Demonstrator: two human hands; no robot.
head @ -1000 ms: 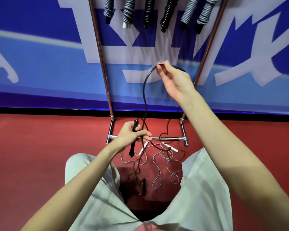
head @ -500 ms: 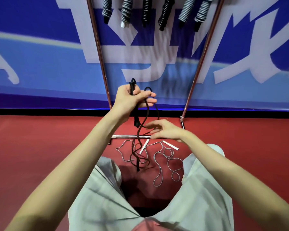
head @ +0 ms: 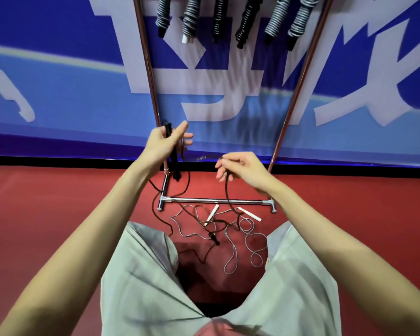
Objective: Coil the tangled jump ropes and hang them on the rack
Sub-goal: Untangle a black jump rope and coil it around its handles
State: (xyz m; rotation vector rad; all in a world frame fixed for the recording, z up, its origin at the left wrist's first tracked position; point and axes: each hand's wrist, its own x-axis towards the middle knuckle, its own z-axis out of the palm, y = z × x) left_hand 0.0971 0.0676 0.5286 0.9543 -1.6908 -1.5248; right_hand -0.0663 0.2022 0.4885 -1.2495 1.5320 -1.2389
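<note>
Hands [head: 166, 144] on black rope [head: 226, 187]

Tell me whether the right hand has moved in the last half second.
Yes. The right hand rose and shifted right, from above the rack's base bar toward its right pole.

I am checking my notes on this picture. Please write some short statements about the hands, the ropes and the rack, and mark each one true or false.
1. The left hand holds a black handle. True.
2. The right hand pinches the black rope. True.
3. The white-handled rope hangs on the rack. False: it lies tangled on the red floor.
4. No ropes hang on the rack. False: several coiled ropes hang at the top.
5. Both white handles lie on the floor. True.
</note>
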